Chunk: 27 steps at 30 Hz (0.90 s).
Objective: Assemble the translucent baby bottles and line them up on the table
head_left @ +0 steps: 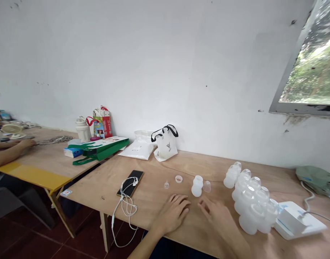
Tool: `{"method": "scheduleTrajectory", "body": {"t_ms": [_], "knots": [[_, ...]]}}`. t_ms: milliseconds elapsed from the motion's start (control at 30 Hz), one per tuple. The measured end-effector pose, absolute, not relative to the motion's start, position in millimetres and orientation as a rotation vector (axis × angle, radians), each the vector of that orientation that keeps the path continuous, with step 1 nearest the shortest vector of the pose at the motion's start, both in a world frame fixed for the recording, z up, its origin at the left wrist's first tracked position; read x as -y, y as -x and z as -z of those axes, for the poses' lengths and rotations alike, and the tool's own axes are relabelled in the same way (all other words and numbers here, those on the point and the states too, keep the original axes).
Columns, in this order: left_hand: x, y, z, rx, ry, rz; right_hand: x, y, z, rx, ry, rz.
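Note:
My left hand (173, 213) lies palm down on the wooden table, fingers stretched out, holding nothing. Resting on the tabletop to its right is my right hand (216, 214), its fingers loosely bent and nothing visible in them. Just beyond the hands stands a frosted white baby bottle (197, 186) without a lid. A clear dome cap (207, 186) sits close beside it, nearest my right fingertips. Farther left are a white screw ring (178, 178) and a clear bottle nipple (166, 185). Several capped baby bottles (251, 205) are grouped right of my right hand.
A phone (130, 183) with white earphones (128, 212) lies left. Two white bags (140, 148) (166, 145) stand by the wall. At right are a white box-like device (298, 219) and a green cloth (317, 179). Another person's arm (10, 153) rests on the neighbouring table.

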<state>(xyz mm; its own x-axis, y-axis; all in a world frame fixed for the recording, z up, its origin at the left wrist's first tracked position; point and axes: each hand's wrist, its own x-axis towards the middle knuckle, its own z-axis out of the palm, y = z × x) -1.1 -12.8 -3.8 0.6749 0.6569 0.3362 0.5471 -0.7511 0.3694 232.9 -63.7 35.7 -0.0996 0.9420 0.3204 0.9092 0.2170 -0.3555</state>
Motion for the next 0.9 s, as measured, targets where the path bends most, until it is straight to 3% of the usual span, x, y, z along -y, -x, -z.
{"method": "scheduleTrajectory", "body": {"t_ms": [267,900], "knots": [[10.8,-0.5,7.6,-1.082,-2.675,-0.685,47.3,-191.2,28.6,2.194,1.692,0.108],[10.4,-0.8,7.1,-1.073,-2.687,-0.69,51.1,-188.0,18.3,2.224,1.718,0.099]]}}
